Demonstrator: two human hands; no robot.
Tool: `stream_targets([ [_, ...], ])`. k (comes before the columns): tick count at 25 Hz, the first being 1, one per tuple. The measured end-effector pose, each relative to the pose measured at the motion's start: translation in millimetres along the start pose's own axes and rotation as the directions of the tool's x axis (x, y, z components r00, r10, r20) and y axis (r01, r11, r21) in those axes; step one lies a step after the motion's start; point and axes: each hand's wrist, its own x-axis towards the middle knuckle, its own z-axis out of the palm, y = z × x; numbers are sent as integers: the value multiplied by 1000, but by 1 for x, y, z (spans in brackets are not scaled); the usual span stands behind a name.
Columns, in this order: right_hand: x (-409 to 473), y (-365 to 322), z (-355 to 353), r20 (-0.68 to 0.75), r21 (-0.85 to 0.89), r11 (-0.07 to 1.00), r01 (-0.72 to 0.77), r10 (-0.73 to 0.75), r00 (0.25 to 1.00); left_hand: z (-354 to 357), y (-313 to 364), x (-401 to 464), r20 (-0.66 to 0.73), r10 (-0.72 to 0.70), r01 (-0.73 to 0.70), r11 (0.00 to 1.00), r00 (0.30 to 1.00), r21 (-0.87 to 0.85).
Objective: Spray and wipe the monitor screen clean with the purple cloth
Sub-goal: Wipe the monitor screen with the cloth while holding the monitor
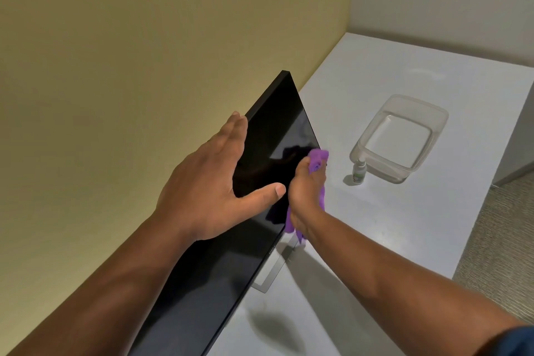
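The monitor is steadied at its top edge by the left hand, fingers straight. The purple cloth is bunched in the right hand and pressed near the screen's lower right edge. The spray bottle stands set aside beside a clear plastic tub, so spraying is judged done and wiping is under way.

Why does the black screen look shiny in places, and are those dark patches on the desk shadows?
In the head view, the monitor screen mirrors the room, with a dark reflection beside the purple cloth; soft arm shadows fall on the white desk; the wide lens bends the straight edges; the spray bottle looks slightly blurred.
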Motion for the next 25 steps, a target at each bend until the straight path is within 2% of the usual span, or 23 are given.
stream_targets([
  [2,-18,-35,14,37,-29,972,232,-231,972,1,-1,0,0,3,-3,1000,1000,4],
  [4,-50,-52,27,110,-77,853,516,-507,855,2,-1,0,7,2,-2,1000,1000,25],
  [6,-71,-39,25,148,-115,710,695,-679,719,3,-1,0,20,-9,8,999,1000,35],
  [7,-73,-29,19,176,-128,684,718,-697,695,3,-1,0,21,-10,10,999,1000,34],
  [8,-70,-24,11,201,-151,710,688,-659,724,2,-1,0,20,-11,10,1000,1000,28],
  [10,-52,-34,4,178,-242,834,495,-463,868,3,0,0,10,-10,10,1000,1000,13],
  [11,-43,-51,4,146,-265,880,395,-369,918,4,0,0,2,-9,9,1000,1000,8],
  [12,-36,-70,7,127,-244,896,370,-349,929,4,0,-1,-5,-10,10,1000,1000,7],
  [13,-37,-87,14,138,-192,883,429,-408,902,5,0,-1,-11,-12,12,1000,1000,8],
  [14,-44,-99,19,177,-138,835,533,-509,842,5,-1,-1,-17,-13,13,1000,1000,10],
  [16,-68,-96,22,299,-83,674,734,-686,663,5,-2,-1,-23,-12,12,1000,1000,11],
  [17,-76,-89,18,374,-84,601,795,-720,584,4,-2,-1,-22,-10,10,1000,1000,6],
  [18,-75,-85,10,428,-103,550,829,-728,536,4,-2,0,-18,-10,10,1000,1000,-2],
  [19,-67,-91,1,444,-122,533,837,-725,526,3,-3,0,-13,-13,12,1000,1000,-8],
  [22,-37,-137,-13,390,-230,543,807,-709,588,5,-5,1,-11,-13,13,1000,1000,-16],
  [23,-34,-149,-13,407,-272,491,828,-721,561,6,-6,0,-18,-11,10,1000,1000,-18],
  [25,-41,-151,-5,502,-357,273,893,-751,430,6,-9,1,-47,1,-3,999,999,-40],
])
